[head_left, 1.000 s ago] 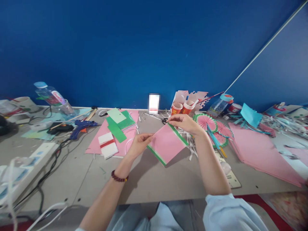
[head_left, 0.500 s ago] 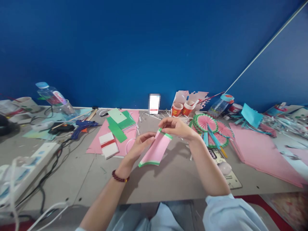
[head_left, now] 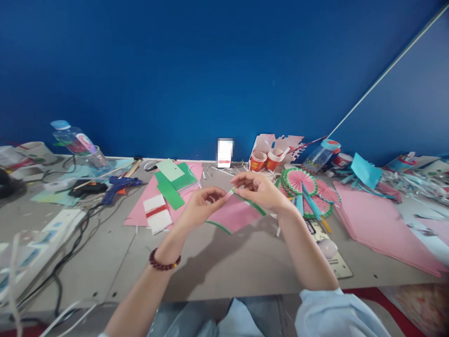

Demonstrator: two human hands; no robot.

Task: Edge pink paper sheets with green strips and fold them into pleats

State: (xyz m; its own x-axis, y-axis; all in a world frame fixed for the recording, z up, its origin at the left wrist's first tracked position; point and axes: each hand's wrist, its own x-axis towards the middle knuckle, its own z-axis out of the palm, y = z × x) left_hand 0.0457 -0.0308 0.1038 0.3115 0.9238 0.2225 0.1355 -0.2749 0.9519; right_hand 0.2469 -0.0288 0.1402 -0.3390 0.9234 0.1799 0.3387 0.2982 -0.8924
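Between my hands is a pink paper sheet (head_left: 235, 215) with green strips along two opposite edges, raised over the table. A narrow fold runs along its far edge. My left hand (head_left: 206, 202) pinches the left end of that fold between thumb and fingers. With thumb and bent fingers, my right hand (head_left: 257, 189) grips the fold near its green end. The rest of the sheet hangs toward me, slanting to the right. Pleated pink and green paper fans (head_left: 300, 181), made like watermelon slices, lie just right of my right hand.
Left are green paper pieces (head_left: 171, 194), a white packet with a red band (head_left: 157, 213), a blue glue gun (head_left: 121, 186) and a power strip (head_left: 45, 248). A phone (head_left: 224, 153) and red paper cups (head_left: 258, 160) stand behind. Pink sheets (head_left: 379, 229) lie right.
My left hand has moved up toward my right hand and turned. The pink sheet has swung to the right, and its narrow fold now lies between my fingertips.
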